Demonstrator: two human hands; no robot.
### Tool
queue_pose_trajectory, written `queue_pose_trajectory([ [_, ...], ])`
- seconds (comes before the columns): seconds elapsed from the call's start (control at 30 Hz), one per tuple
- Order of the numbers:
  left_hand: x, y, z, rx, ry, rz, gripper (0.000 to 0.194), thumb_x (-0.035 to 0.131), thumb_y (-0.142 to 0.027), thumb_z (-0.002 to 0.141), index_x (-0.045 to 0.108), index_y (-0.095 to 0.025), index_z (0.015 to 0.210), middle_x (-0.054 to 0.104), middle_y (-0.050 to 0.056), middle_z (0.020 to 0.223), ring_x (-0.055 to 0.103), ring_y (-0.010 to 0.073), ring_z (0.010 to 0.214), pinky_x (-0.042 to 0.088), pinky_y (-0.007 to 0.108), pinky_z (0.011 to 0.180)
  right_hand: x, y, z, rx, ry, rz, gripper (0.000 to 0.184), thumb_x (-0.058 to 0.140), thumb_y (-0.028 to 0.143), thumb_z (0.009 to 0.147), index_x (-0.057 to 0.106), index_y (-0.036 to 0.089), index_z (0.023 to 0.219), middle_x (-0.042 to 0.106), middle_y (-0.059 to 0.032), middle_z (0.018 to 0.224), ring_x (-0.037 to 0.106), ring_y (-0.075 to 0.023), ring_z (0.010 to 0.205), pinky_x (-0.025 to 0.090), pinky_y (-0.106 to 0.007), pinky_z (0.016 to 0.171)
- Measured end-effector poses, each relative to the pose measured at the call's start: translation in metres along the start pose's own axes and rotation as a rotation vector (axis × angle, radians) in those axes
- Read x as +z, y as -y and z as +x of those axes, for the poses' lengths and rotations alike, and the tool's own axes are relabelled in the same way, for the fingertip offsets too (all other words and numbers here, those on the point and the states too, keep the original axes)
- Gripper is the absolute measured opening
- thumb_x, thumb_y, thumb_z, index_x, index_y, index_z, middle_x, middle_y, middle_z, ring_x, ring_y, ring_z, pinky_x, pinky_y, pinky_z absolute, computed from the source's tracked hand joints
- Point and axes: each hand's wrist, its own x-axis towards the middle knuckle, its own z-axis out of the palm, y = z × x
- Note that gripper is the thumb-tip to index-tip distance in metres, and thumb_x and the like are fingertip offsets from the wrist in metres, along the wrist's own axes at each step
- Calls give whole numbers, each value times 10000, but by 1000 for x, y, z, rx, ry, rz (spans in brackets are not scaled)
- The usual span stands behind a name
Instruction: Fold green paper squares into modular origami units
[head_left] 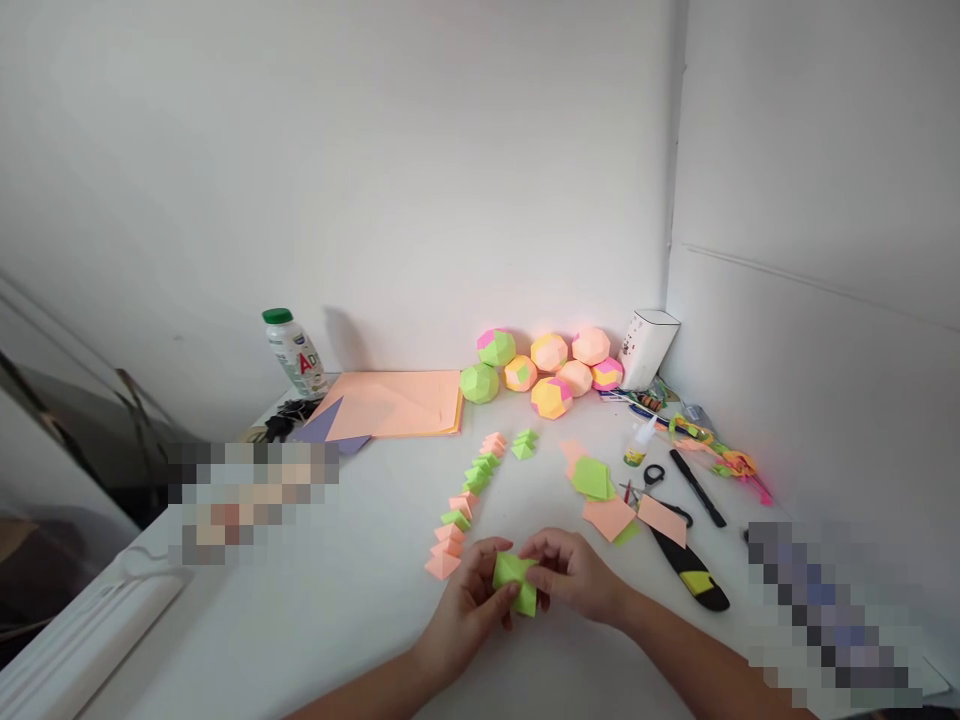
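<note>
Head view: white table (315, 610) against pale walls (450, 200), green paper (510, 567) held above

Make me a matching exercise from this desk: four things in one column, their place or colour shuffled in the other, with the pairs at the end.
Column one
1. Green paper piece
2. Bottle
3. Peach sheets
4. White box

Column two
A. Lying flat, left of the paper balls
B. Just right of the paper balls, near the wall corner
C. Between the left hand and the right hand
D. White, with a green cap

Pairs: 1-C, 2-D, 3-A, 4-B
</note>
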Motion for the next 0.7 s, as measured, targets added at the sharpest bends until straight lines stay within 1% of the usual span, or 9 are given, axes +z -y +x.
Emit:
queue_pose_trajectory([
  [0.07,1,-2,0,-12,-17,19,275,666,-352,769,524,-204,951,647,6,742,608,151,662,439,241,543,0,2,-1,-2,9,-54,306,666,407,751,614,115,826,601,-3,642,560,-98,522,468,-239,517],
  [0.13,2,-6,0,-10,-22,32,247,678,-365,752,561,-190,883,658,7,719,604,149,653,440,248,562,0,6,-1,-6,10,-97,284,661,393,756,637,115,806,598,-3,632,554,-94,519,469,-235,522],
  [0.27,5,-12,1,-10,-5,-1,284,688,-392,730,576,-194,900,701,36,779,648,206,741,483,328,689,0,13,-2,-28,-28,-176,234,663,353,742,662,135,827,622,-14,681,565,-99,526,487,-236,528],
  [0.33,6,-13,2,-11,-15,-21,291,701,-387,717,580,-194,897,707,43,802,658,218,762,491,347,718,1,15,-2,-41,-46,-218,198,657,319,736,670,141,822,636,-22,711,582,-109,547,500,-238,541],
  [0.47,5,-12,2,-20,-28,-32,272,706,-361,721,590,-189,897,714,42,804,663,212,767,501,344,723,2,17,-3,-76,-61,-293,164,627,273,748,683,144,833,659,-38,741,611,-131,592,514,-242,560],
  [0.57,4,-11,1,-15,-23,-27,257,703,-351,727,597,-187,895,719,41,795,661,210,774,503,340,727,2,18,-4,-115,-51,-343,173,615,281,764,686,147,848,675,-49,764,627,-150,628,516,-248,576],
  [0.7,2,-8,2,-17,-25,-18,265,704,-354,724,602,-186,901,716,44,815,659,209,780,504,336,725,2,17,-5,-154,-50,-424,181,601,290,780,684,149,856,686,-52,758,626,-150,616,499,-241,563],
])
